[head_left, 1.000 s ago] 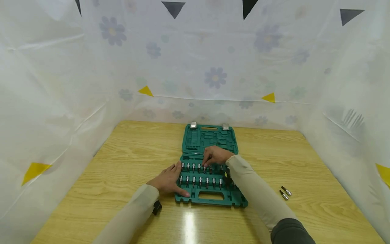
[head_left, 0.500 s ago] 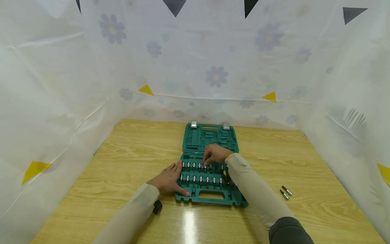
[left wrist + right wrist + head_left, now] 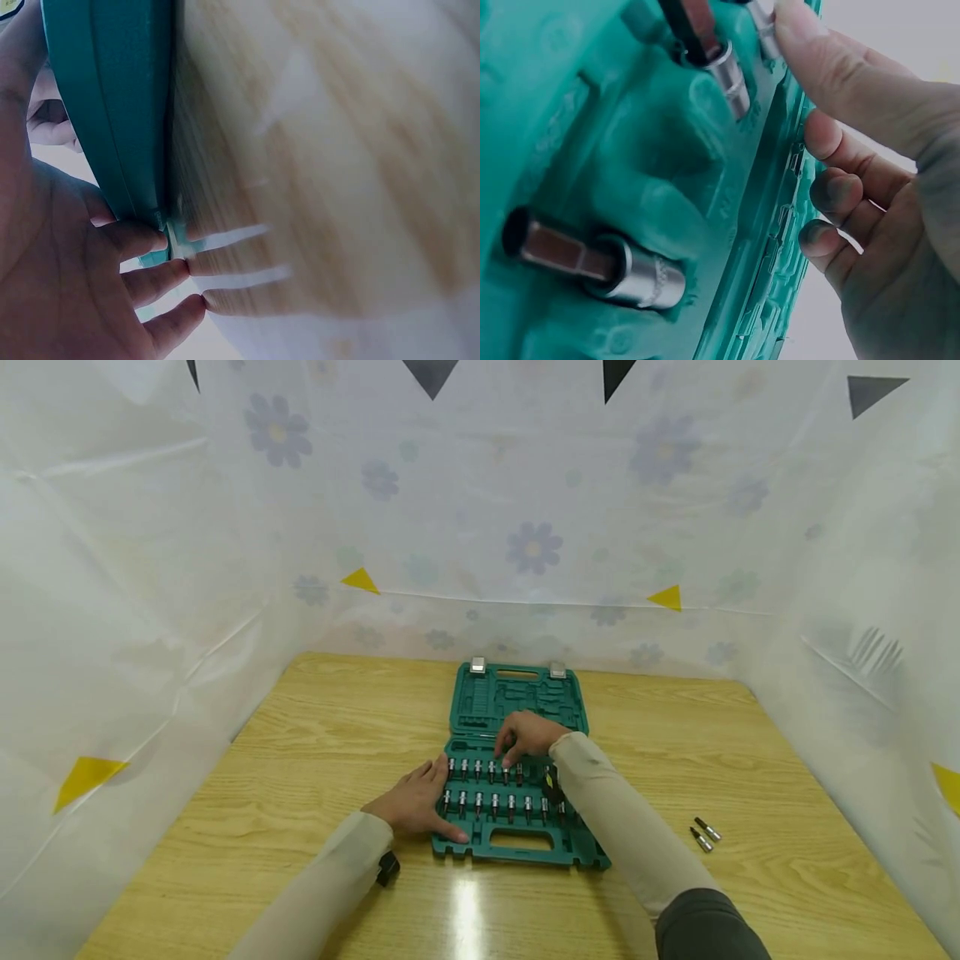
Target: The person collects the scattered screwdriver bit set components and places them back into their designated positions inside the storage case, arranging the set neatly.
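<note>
A green plastic tool case (image 3: 525, 857) lies unfolded on the table, with two rows of bit sockets in its near half. My left hand (image 3: 411, 802) rests along the case's left edge, thumb on the front rim and fingers at its side. Over the back row, my right hand (image 3: 531, 733) has its thumb on a silver bit socket (image 3: 763, 30) seated in its slot. The index finger stands a little apart from the thumb; its tip is hidden in the right wrist view. Another bit socket (image 3: 649, 279), with a brown-looking hex bit, lies close by.
Two loose bit sockets (image 3: 706, 833) lie on the wooden table (image 3: 337, 718) to the right. The case's lid half (image 3: 465, 710), with moulded recesses and two metal latches, is at the back. White patterned sheets (image 3: 465, 510) enclose the table on three sides.
My right hand has lifted slightly, and its index finger has moved away from the thumb at the bit socket. The left hand stays in place on the case.
</note>
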Motion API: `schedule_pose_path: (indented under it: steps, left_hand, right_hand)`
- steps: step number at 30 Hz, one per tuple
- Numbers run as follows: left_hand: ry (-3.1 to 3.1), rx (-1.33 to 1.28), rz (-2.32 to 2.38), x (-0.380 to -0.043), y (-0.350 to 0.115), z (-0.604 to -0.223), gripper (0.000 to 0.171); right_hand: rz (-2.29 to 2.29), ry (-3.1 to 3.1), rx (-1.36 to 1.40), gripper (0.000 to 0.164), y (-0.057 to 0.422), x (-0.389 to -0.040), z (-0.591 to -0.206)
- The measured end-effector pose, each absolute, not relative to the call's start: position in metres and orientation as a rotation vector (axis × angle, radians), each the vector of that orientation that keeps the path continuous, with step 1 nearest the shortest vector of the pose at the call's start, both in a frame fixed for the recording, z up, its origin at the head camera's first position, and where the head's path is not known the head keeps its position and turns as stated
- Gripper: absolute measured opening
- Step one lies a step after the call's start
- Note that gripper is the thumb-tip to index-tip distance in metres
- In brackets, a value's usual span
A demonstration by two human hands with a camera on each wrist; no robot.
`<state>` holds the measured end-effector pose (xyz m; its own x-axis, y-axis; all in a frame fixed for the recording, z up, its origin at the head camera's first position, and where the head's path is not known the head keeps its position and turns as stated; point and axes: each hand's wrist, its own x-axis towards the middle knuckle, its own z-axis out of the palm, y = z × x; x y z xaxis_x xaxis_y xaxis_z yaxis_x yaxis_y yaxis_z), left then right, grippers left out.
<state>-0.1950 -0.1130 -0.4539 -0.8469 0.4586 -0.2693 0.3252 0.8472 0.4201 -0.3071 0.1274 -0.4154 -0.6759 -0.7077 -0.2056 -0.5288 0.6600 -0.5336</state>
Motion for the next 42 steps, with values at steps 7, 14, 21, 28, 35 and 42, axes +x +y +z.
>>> schedule_pose_path:
  steps: [7,14,21,28,35,42]
  left_hand:
    - [2.662,0.585,0.510,-0.1941,-0.1146,-0.4535,0.131]
    - [2.655,0.587,0.523,-0.1916,-0.1148,-0.4526,0.131]
    - [2.660,0.588,0.516,-0.1905,-0.1146,-0.4526,0.131]
    - [2.658,0.594,0.512,-0.1909,-0.1137,-0.4521,0.130]
    - [2.661,0.589,0.506,-0.1911,-0.1135,-0.4522,0.130]
    - [2.656,0.584,0.520,-0.1907,-0.1128,-0.4523,0.131]
  right_hand:
    - [-0.632,2.453,-0.953,0.013,0.1245,-0.3077,-0.4155]
    - [-0.659,2.428,-0.932,0.011,0.1226,-0.3062,-0.4147]
    - [-0.688,2.392,-0.959,0.006,0.1242,-0.3048,-0.4140]
    - [-0.694,2.366,-1.033,0.010,0.1259,-0.3071,-0.4188]
    - [-0.683,2.390,-0.987,0.009,0.1238,-0.3078,-0.4210]
    - [-0.678,2.393,-1.000,0.008,0.1247,-0.3063,-0.4209]
